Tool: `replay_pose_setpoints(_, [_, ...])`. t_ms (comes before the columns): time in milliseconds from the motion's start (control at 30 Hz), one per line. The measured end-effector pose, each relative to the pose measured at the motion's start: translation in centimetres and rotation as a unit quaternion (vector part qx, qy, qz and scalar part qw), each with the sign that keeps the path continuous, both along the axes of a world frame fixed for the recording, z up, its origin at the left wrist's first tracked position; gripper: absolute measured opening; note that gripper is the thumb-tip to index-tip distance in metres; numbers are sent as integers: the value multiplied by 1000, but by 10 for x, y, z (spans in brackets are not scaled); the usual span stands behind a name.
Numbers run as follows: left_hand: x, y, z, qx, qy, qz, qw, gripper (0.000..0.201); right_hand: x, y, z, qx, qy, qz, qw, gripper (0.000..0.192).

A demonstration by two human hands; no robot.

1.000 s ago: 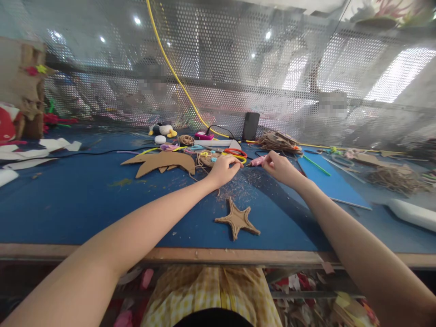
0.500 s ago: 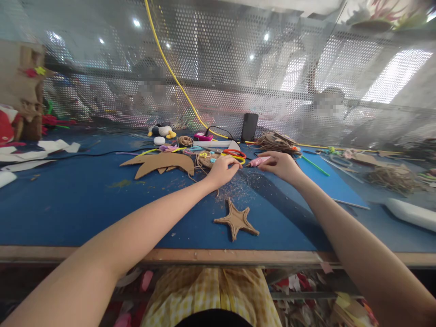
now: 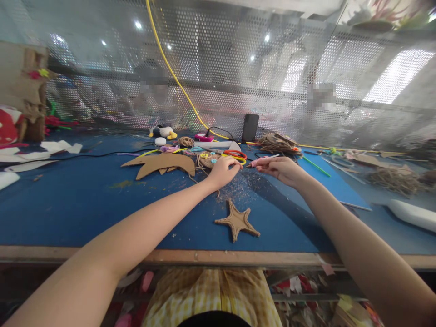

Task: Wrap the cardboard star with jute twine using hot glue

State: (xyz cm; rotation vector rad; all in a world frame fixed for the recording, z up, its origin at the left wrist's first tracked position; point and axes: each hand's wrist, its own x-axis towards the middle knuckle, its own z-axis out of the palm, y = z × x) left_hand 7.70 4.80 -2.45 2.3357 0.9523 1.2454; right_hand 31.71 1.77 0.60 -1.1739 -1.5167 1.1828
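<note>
My left hand [image 3: 225,171] is over the middle of the table with thumb and fingertips pinched together; what they hold, if anything, is too small to make out. Facing it, my right hand [image 3: 281,170] has its fingers around a pink glue gun [image 3: 259,161], its nozzle pointing toward my left fingertips. A thin white stick [image 3: 272,156] shows behind the gun. Nearer to me, a cardboard star [image 3: 237,220] edged with twine lies flat. Scissors with orange and yellow handles [image 3: 238,155] lie just beyond my left hand, beside a twine-covered piece [image 3: 206,160] with small coloured bits.
Curved cardboard cutouts [image 3: 165,164] lie left of my hands. Behind stand a dark phone [image 3: 250,128] and a pile of brown fibre [image 3: 277,143]. A blue board [image 3: 335,181] lies at right, near a white foam piece [image 3: 413,213]. A yellow cable [image 3: 170,68] hangs before the perforated screen.
My right hand has turned and its fingers have shifted along the glue gun, so the white stick behind it now shows. My left hand and the star have stayed in place.
</note>
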Motion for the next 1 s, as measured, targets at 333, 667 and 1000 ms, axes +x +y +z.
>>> replay_pose_setpoints(333, [0, 0, -1, -2, -2, -1, 1000, 22, 4, 1, 6, -82, 16, 6, 996, 23])
replay_pose_setpoints(667, [0, -2, 2, -1, 11, 13, 1000, 23, 5, -19, 31, -155, -42, 89, 983, 37])
replay_pose_setpoints(1000, [3, 0, -1, 14, 31, 10, 999, 22, 59, -144, 71, -55, -152, 196, 967, 45])
